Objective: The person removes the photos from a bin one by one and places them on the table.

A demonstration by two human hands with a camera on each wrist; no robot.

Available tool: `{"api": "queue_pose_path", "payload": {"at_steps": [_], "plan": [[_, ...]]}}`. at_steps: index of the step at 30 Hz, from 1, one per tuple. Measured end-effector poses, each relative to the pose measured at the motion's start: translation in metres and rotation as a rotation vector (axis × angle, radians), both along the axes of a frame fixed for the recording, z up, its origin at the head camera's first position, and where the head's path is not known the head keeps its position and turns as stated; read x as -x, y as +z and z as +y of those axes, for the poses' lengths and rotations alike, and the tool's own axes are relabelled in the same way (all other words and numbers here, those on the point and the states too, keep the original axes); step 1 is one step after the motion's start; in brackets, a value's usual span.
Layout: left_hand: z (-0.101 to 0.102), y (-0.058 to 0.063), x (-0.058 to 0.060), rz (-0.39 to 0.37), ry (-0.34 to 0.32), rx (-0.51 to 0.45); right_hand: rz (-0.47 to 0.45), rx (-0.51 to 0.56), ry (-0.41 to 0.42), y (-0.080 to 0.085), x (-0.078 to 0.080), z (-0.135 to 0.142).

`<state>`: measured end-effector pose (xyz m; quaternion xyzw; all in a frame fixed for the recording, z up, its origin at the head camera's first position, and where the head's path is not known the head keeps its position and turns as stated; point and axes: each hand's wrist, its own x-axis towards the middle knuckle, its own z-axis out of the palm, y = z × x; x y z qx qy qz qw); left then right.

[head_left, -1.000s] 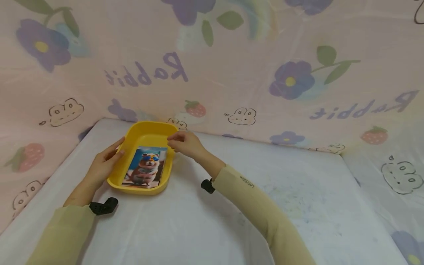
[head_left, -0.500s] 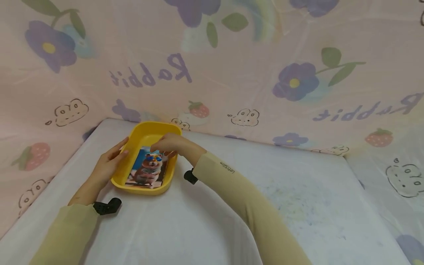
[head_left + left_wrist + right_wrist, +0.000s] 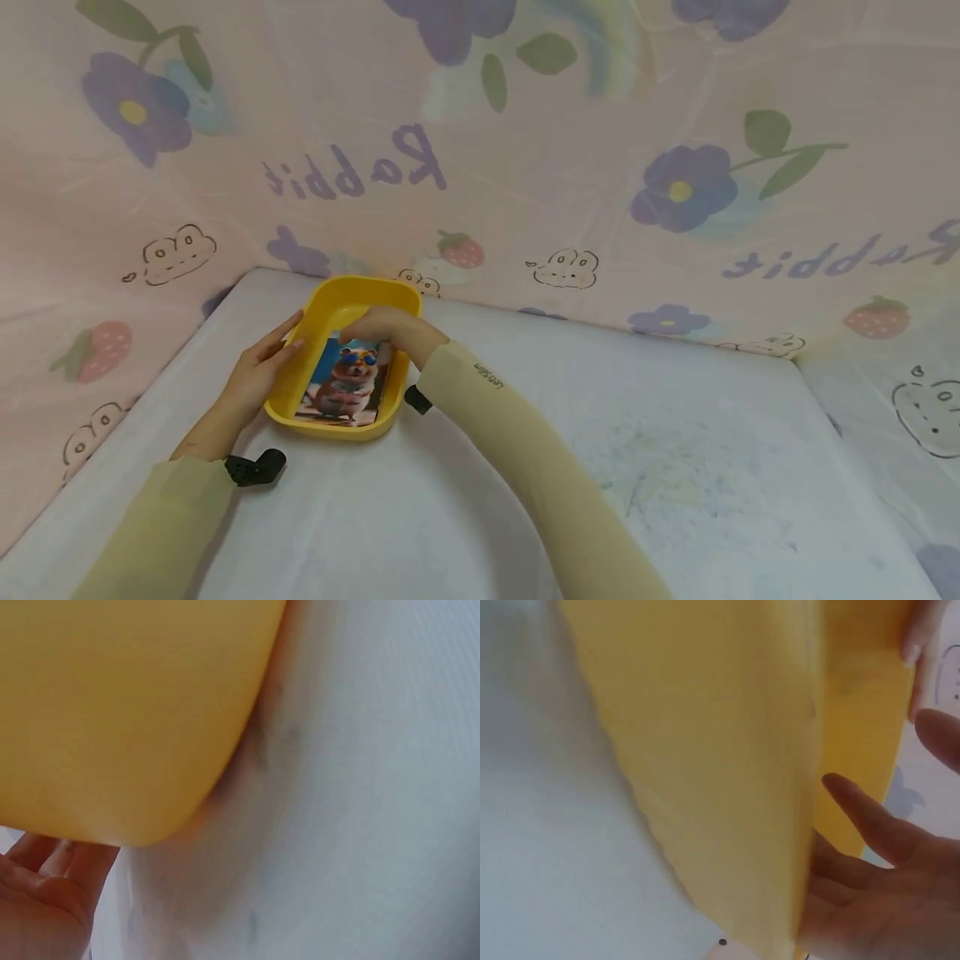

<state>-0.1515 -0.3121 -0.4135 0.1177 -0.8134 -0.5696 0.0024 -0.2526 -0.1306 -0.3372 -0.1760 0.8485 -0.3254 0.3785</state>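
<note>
1. Pale khaki-beige fabric covers both arms: left sleeve [image 3: 161, 521], right sleeve [image 3: 528, 454].
2. Small dark lettering [image 3: 489, 376] runs along the right sleeve near its cuff.
3. The left cuff's edge looks slightly wavy.
4. A black, elbow-shaped left wrist camera [image 3: 257, 468] has a rounded end.
5. The black right wrist camera [image 3: 417, 399] is partly hidden.

Room type unclear, flowered sheeting [image 3: 502, 192] on three sides, white table [image 3: 675, 433]

Right fingers [image 3: 874, 825] reach into a yellow tray [image 3: 705, 750] — left fingers [image 3: 928, 630] touch its edge.
</note>
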Motion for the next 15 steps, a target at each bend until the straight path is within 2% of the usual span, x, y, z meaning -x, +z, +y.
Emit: {"api": "queue_pose_path", "payload": {"at_steps": [15], "plan": [[0.0002, 0.0016, -0.0005, 0.003, -0.003, -0.028, 0.051, -0.072, 0.013, -0.0069, -0.0003, -0.0069]]}}
